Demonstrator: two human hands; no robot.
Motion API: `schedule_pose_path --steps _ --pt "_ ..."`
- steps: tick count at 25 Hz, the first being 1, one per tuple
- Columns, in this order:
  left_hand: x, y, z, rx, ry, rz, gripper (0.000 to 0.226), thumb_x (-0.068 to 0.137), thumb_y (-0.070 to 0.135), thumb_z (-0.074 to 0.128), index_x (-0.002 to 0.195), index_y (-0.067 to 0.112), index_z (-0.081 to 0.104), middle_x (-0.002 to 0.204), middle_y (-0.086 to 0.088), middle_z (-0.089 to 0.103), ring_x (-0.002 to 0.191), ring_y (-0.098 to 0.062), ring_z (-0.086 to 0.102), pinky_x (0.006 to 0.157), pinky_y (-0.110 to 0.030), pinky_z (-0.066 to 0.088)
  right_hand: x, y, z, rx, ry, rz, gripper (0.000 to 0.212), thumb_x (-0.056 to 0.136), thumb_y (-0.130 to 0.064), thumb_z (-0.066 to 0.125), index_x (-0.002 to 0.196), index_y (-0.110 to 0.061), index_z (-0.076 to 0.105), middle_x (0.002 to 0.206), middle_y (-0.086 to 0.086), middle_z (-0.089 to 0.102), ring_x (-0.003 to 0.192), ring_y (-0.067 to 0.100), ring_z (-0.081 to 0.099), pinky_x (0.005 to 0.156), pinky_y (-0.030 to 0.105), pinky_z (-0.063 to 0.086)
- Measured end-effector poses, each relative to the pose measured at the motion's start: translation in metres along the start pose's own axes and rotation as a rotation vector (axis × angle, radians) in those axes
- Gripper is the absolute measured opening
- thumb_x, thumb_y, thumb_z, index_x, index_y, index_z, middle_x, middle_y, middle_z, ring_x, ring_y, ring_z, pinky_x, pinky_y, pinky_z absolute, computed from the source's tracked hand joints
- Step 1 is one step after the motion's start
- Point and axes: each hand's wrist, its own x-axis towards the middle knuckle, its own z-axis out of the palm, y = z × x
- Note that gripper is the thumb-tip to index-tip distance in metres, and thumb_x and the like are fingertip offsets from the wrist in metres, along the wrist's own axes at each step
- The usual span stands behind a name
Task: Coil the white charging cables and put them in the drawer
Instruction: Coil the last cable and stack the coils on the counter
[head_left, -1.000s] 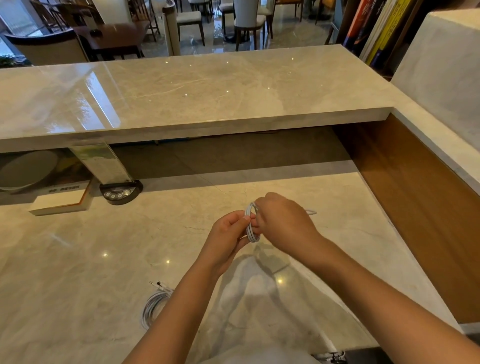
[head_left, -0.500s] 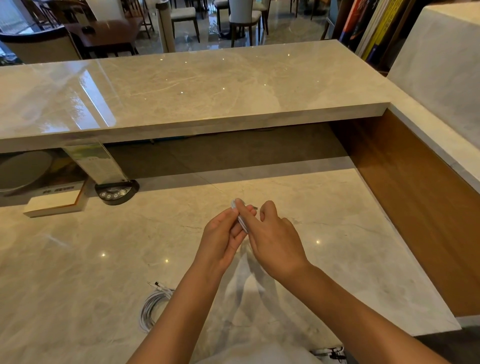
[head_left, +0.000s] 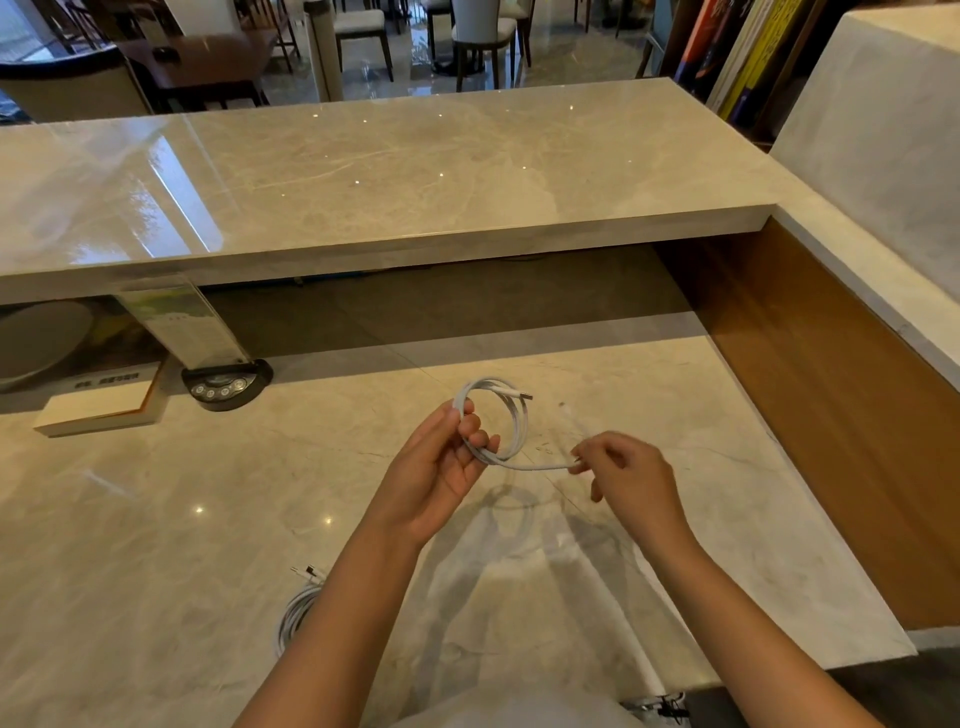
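- White charging cable (head_left: 511, 415): coiled loop, held above the bench (head_left: 156, 519).
- My left hand (head_left: 441, 467): grip pinching the loop.
- My right hand (head_left: 628, 478): grip pinching the tail, now drawn away rightward; earlier both hands met.
- Second coiled cable (head_left: 296, 613): on bench, beside left forearm.

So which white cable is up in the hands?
The white cable looped between the left hand and right hand. The other coiled cable lies on the counter, by the left forearm.

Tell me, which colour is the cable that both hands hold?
White, seen best in the head view: the coiled charging cable.
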Motion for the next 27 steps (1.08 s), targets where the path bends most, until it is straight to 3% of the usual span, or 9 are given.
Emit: schedule_pose_path --steps 4,6,9,13,16,19,22,25,27 --pt "-0.003 -0.005 -0.001 0.034 -0.025 -0.056 0.028 0.083 0.013 0.046 0.079 0.009 0.073 0.059 0.0 0.053 0.051 -0.009 0.053 0.073 -0.028 0.058 0.018 -0.003 -0.008 0.542 0.02 0.312 0.025 0.085 -0.001 0.058 0.108 -0.01 0.054 0.081 0.011 0.07 0.036 0.007 0.045 0.045 0.019 0.042" --pt "-0.004 -0.007 -0.001 0.05 -0.028 -0.075 0.029 0.083 0.012 0.046 0.076 0.009 0.073 0.058 0.0 0.052 0.05 -0.009 0.052 0.074 -0.028 0.058 0.02 -0.004 -0.01 0.437 -0.102 0.319 0.023 0.084 0.006 0.055 0.105 -0.001 0.063 0.081 0.014 0.068 0.035 0.006 0.048 0.043 0.017 0.04" --pt "-0.005 -0.008 -0.003 0.073 -0.066 -0.114 0.027 0.085 0.011 0.044 0.074 0.01 0.069 0.058 0.001 0.051 0.05 -0.008 0.049 0.075 -0.027 0.056 0.015 -0.006 -0.004 0.16 -0.278 0.186 0.026 0.085 0.008 0.048 0.103 0.0 0.066 0.075 0.007 0.068 0.037 0.008 0.053 0.05 0.019 0.042" --pt "-0.002 -0.011 -0.004 0.047 -0.049 -0.152 0.02 0.084 0.01 0.045 0.078 0.009 0.063 0.058 0.001 0.051 0.049 -0.007 0.048 0.073 -0.027 0.055 0.009 -0.012 0.005 0.164 -0.371 0.005 0.031 0.088 0.005 0.043 0.086 -0.011 0.07 0.067 -0.001 0.065 0.048 0.014 0.057 0.064 0.03 0.044" --pt "0.0 -0.015 -0.002 -0.035 0.013 -0.132 0.012 0.081 0.009 0.047 0.08 0.006 0.058 0.055 0.001 0.049 0.045 -0.008 0.047 0.069 -0.028 0.056 0.0 -0.016 0.012 0.344 -0.321 -0.021 0.021 0.082 -0.006 0.044 0.094 -0.019 0.056 0.067 0.002 0.061 0.056 0.02 0.057 0.068 0.035 0.048" --pt "0.003 -0.016 -0.001 -0.088 0.053 -0.109 0.009 0.08 0.009 0.048 0.081 0.006 0.056 0.053 0.0 0.048 0.044 -0.008 0.045 0.066 -0.028 0.058 -0.007 -0.01 0.017 0.31 -0.251 -0.156 0.052 0.084 0.002 0.051 0.107 -0.041 0.032 0.084 0.007 0.06 0.065 0.023 0.056 0.069 0.029 0.049" --pt "0.004 -0.02 0.001 -0.07 0.078 -0.122 0.009 0.082 0.009 0.047 0.082 0.005 0.055 0.053 0.0 0.049 0.043 -0.008 0.046 0.064 -0.027 0.057 -0.009 -0.007 0.019 0.292 -0.285 -0.287 0.061 0.083 0.001 0.052 0.105 -0.052 0.033 0.096 0.009 0.055 0.081 0.027 0.061 0.074 0.036 0.051" --pt "0.003 -0.027 0.004 -0.083 0.11 -0.132 0.015 0.089 0.007 0.043 0.082 0.003 0.055 0.052 -0.001 0.049 0.042 -0.008 0.046 0.056 -0.025 0.055 -0.01 -0.008 0.023 0.283 -0.203 -0.374 0.043 0.085 -0.005 0.052 0.099 -0.044 0.038 0.09 -0.001 0.054 0.078 0.006 0.058 0.073 0.026 0.051" --pt "0.003 -0.029 0.006 -0.1 0.107 -0.133 0.011 0.084 0.007 0.046 0.082 0.003 0.056 0.052 -0.001 0.049 0.042 -0.008 0.046 0.06 -0.026 0.057 -0.011 -0.008 0.025 0.275 -0.099 -0.412 0.033 0.086 -0.014 0.05 0.09 -0.046 0.043 0.086 -0.009 0.056 0.074 0.007 0.056 0.068 0.022 0.049"
